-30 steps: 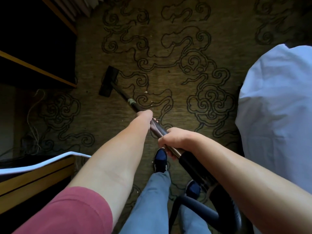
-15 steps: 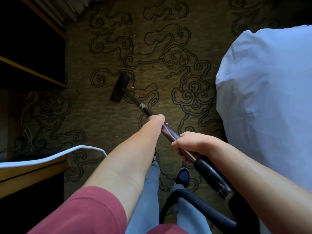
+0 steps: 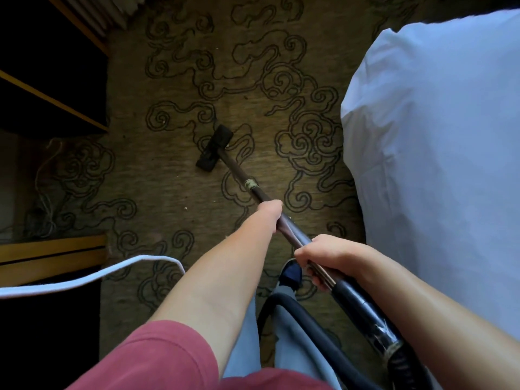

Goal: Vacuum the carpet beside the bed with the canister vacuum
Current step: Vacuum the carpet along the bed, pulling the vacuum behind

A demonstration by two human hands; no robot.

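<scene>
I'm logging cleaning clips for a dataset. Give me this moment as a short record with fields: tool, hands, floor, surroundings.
tool: vacuum wand with dark floor head flat on the carpet; black hose runs back from it
left hand: left hand grips the wand further forward
right hand: right hand grips the wand near the hose end
floor: patterned carpet, pale crumbs scattered near the head
surroundings: white bedding at right; white cord at left
</scene>
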